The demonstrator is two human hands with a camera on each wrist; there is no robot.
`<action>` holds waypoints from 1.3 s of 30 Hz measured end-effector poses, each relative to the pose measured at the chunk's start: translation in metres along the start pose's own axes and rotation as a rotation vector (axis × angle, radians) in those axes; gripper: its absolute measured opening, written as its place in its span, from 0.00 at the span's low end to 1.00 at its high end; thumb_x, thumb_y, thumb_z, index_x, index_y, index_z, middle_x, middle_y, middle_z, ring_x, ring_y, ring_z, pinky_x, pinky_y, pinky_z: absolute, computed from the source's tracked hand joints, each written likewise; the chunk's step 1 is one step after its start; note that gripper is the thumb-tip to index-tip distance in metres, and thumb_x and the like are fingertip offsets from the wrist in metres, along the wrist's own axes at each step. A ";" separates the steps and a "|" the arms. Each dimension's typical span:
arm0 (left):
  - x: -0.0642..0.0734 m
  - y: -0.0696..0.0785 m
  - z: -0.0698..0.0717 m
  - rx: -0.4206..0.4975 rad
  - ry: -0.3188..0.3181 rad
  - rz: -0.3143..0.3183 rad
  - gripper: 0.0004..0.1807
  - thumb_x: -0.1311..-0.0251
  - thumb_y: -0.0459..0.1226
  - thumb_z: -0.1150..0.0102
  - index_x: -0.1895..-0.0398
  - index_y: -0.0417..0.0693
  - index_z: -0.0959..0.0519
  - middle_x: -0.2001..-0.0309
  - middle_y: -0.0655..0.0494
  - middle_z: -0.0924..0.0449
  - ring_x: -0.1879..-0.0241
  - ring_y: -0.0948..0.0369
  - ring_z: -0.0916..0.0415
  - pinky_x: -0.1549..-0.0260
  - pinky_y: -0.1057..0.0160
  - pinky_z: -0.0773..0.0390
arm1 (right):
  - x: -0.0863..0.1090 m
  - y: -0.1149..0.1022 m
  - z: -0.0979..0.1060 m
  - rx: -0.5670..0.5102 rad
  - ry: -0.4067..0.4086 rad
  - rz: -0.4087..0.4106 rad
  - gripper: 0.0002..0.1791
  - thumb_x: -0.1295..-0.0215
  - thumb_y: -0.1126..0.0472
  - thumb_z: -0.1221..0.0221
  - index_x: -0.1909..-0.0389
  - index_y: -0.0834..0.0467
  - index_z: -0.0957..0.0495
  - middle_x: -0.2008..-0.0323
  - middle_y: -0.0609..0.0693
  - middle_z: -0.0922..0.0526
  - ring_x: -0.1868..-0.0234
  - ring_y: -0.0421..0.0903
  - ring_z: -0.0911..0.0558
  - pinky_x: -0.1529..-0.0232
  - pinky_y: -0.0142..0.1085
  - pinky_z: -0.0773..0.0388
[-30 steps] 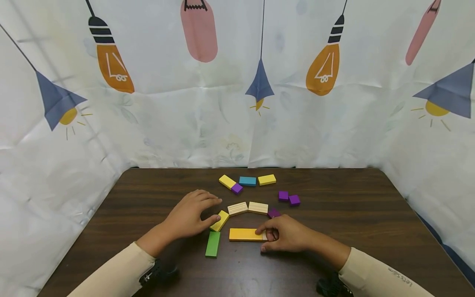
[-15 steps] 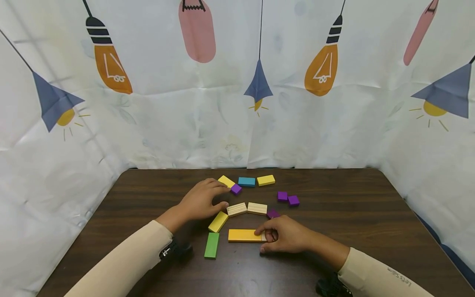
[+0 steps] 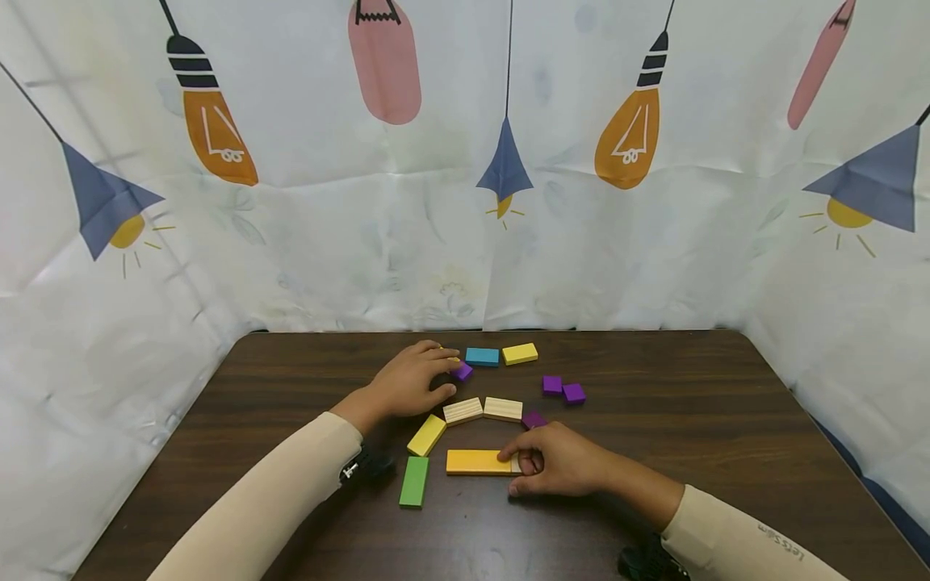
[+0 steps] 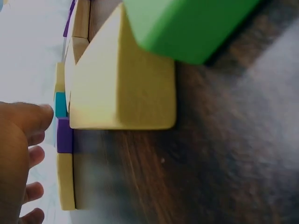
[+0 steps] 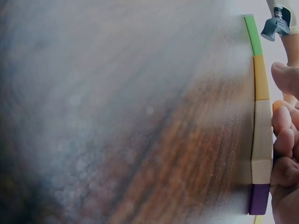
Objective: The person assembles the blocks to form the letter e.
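My left hand [image 3: 407, 383] reaches over the far-left blocks, fingers spread and holding nothing. In the head view its fingertips hide most of a yellow block [image 4: 67, 179], and a purple cube [image 3: 462, 370] shows just beyond them. From the left wrist view, the fingers are apart from one another, above these blocks. My right hand [image 3: 563, 460] stays by the right end of a long yellow bar [image 3: 475, 461]. Its index fingertip touches the bar's top, while the other fingers are loosely bent and the thumb lies off the near edge.
A curved row has a green block [image 3: 414, 482], a yellow block [image 3: 426, 436], two plain wooden blocks [image 3: 503, 408] and a purple block [image 3: 534, 420]. Behind lie a blue block [image 3: 483, 357], another yellow block [image 3: 520, 353] and two purple cubes [image 3: 574, 394]. A printed curtain [image 3: 436, 266] surrounds the table [image 3: 291, 355].
My left hand has moved away and to the right, from beside the near yellow block to over the far yellow one. The right hand has kept its place at the bar.
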State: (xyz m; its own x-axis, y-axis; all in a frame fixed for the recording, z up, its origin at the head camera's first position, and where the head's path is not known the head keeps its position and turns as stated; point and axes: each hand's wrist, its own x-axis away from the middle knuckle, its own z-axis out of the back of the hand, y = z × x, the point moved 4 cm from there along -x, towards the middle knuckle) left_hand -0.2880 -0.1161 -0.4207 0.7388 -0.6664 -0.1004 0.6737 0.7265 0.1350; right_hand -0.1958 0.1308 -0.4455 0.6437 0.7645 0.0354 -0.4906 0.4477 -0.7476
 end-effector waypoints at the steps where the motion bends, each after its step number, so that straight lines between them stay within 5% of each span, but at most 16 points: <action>1: -0.002 0.000 -0.001 -0.002 -0.008 -0.001 0.26 0.28 0.50 0.42 0.30 0.52 0.24 0.28 0.53 0.30 0.28 0.45 0.38 0.31 0.41 0.39 | 0.000 0.000 0.000 0.004 0.000 0.002 0.21 0.38 0.50 0.27 0.46 0.53 0.15 0.75 0.35 0.23 0.76 0.30 0.29 0.73 0.27 0.29; 13: -0.008 0.001 -0.004 -0.019 -0.057 -0.028 0.23 0.30 0.44 0.38 0.34 0.48 0.20 0.33 0.56 0.24 0.28 0.45 0.39 0.30 0.44 0.40 | 0.000 0.001 0.000 0.007 0.004 0.003 0.21 0.38 0.50 0.27 0.47 0.53 0.15 0.74 0.35 0.23 0.76 0.30 0.29 0.73 0.27 0.29; 31: -0.011 0.004 -0.003 -0.072 0.065 -0.084 0.11 0.38 0.41 0.28 0.53 0.51 0.12 0.52 0.57 0.14 0.45 0.53 0.24 0.38 0.50 0.30 | 0.000 0.001 0.000 0.006 0.010 -0.005 0.21 0.39 0.51 0.27 0.46 0.52 0.15 0.74 0.35 0.23 0.75 0.30 0.29 0.72 0.27 0.29; 39: -0.015 0.003 -0.004 -0.015 0.072 -0.042 0.08 0.39 0.40 0.29 0.58 0.53 0.11 0.55 0.59 0.14 0.47 0.53 0.25 0.40 0.52 0.28 | 0.000 0.002 0.000 0.006 0.010 -0.004 0.21 0.39 0.51 0.27 0.46 0.52 0.15 0.75 0.35 0.24 0.76 0.30 0.29 0.72 0.27 0.29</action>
State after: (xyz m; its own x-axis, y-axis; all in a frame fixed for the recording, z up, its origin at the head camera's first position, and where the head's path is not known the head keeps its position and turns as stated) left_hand -0.2970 -0.1036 -0.4225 0.7088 -0.6832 -0.1759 0.7040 0.7010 0.1142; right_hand -0.1964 0.1311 -0.4470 0.6516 0.7579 0.0313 -0.4918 0.4534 -0.7434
